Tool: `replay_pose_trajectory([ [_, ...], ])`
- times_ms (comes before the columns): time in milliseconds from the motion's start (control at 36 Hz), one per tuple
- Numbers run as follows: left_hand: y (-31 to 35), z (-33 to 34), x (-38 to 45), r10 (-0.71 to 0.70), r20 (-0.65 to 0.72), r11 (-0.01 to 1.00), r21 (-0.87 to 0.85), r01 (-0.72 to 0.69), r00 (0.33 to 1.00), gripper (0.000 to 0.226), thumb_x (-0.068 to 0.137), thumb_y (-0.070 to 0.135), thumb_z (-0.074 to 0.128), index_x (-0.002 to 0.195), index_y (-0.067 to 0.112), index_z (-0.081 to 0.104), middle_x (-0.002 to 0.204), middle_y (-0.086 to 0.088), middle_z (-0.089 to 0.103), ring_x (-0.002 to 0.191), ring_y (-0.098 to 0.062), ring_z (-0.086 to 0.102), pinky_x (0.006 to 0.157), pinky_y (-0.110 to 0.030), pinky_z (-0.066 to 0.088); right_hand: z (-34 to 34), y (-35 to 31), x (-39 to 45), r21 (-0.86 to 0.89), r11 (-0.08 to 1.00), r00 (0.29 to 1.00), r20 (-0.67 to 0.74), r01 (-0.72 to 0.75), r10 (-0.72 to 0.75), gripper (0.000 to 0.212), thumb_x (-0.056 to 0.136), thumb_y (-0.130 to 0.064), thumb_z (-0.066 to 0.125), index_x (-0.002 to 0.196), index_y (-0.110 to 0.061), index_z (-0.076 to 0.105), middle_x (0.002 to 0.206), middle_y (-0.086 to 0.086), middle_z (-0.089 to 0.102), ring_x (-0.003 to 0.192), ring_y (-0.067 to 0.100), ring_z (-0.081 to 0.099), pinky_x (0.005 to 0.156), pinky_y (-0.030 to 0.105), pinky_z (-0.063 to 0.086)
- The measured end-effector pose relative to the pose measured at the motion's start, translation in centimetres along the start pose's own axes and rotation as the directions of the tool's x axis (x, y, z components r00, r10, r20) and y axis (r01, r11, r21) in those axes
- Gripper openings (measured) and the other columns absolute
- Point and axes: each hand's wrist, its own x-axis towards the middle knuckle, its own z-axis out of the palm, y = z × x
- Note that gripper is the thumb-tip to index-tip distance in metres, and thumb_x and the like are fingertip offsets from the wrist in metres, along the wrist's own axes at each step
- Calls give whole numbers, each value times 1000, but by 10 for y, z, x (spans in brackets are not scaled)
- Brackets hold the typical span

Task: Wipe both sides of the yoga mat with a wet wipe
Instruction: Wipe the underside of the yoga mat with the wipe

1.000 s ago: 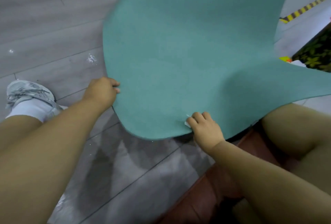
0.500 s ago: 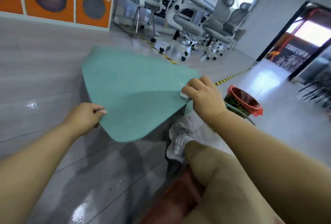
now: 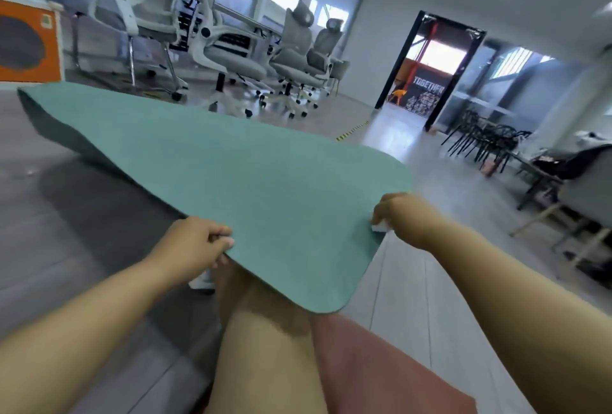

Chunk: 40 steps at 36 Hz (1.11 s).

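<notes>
- Mid-flip, by the look of it: teal yoga mat (image 3: 231, 175) lifted off the grey floor (image 3: 66, 214) at its near end, far end drooping toward the floor near the orange cabinet (image 3: 29, 39).
- Left hand (image 3: 195, 241) clamped on the mat's near left edge, thumb on top, fingers curled under.
- Right hand (image 3: 400, 214) pinching the near right edge, with a small white wet wipe (image 3: 381, 226) trapped between fingers and mat (mostly hidden, only a corner showing).
- Hands well apart, mat stretched between them above bare knees (image 3: 265, 330) and reddish shorts (image 3: 381, 364).
- No wiping in progress now; likely the turn-over between the two sides, though which side has been cleaned cannot be told.
- Next move, as a judgement: carry the near end over and lay the mat flat with the other face up, then free the right hand and unfold the wipe for strokes.
- Risk: wipe slipping from the pinch during the swing; floppy mat folding on itself instead of landing flat.
- Edges: rounded near corner (image 3: 331, 307) hanging just over the lap; left long edge sagging, casting shadow on the floor.
- Open room: broad bare floor to the left and ahead; office chairs (image 3: 231, 55) beyond the mat's far end, well apart; black chairs (image 3: 486, 142) and table off to the right, also apart.
</notes>
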Motion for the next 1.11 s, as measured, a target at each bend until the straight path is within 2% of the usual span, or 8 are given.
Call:
replay_pose_trajectory([
  [83,21,28,10,-12,66,999,-45,15,998,21,89,11,62,109,7,68,61,1,71,60,-12,69,62,-22,54,18,5,-2,68,994,994,80,-82,76,46,80,7,47,110,-21,66,116,2,59,111,21,52,84,22,38],
  [194,40,73,19,1,196,1000,-12,1,981,22,92,10,56,111,6,66,64,-1,69,46,4,60,51,-12,49,46,-9,10,209,968,990,32,-138,134,36,86,-1,49,115,-18,63,116,5,58,110,24,52,88,30,44],
  [306,38,94,27,-48,335,999,40,36,941,11,94,9,53,99,12,63,65,-4,65,43,1,59,50,-18,51,80,-24,23,342,928,985,-25,-150,168,29,86,-3,50,109,-13,65,108,7,60,102,25,55,77,27,41],
  [417,13,71,45,-137,470,988,127,87,872,14,97,16,50,91,11,62,64,-5,62,44,-9,59,46,-22,50,116,-38,40,426,884,980,52,-195,191,26,88,-5,49,107,-13,64,102,6,60,97,23,55,70,25,38],
  [556,-36,25,78,-157,341,948,314,45,927,14,95,24,54,97,17,66,70,2,66,58,-9,62,54,-16,46,139,-67,75,492,847,979,94,-203,181,20,88,-10,50,102,-15,63,95,4,55,93,27,56,69,28,41],
  [722,-124,-21,111,-270,260,708,706,8,927,39,92,28,54,131,24,54,126,-2,54,117,-21,50,99,-28,39,147,-124,124,563,812,987,53,-153,150,21,92,-11,42,108,-11,57,107,7,53,94,28,52,72,28,37],
  [944,-205,-59,128,-321,237,379,919,-105,917,67,88,31,47,146,45,17,151,1,19,135,-25,21,108,-34,22,162,-214,180,646,763,993,103,-21,-60,27,95,-13,41,119,-10,53,114,10,48,100,31,53,84,33,43],
  [1111,-253,-84,150,-268,135,348,937,-34,954,69,91,32,49,148,43,12,153,-6,20,137,-30,19,111,-39,17,170,-280,201,661,750,974,149,30,-170,57,82,-55,59,119,-12,53,116,8,44,109,28,47,93,31,37],
])
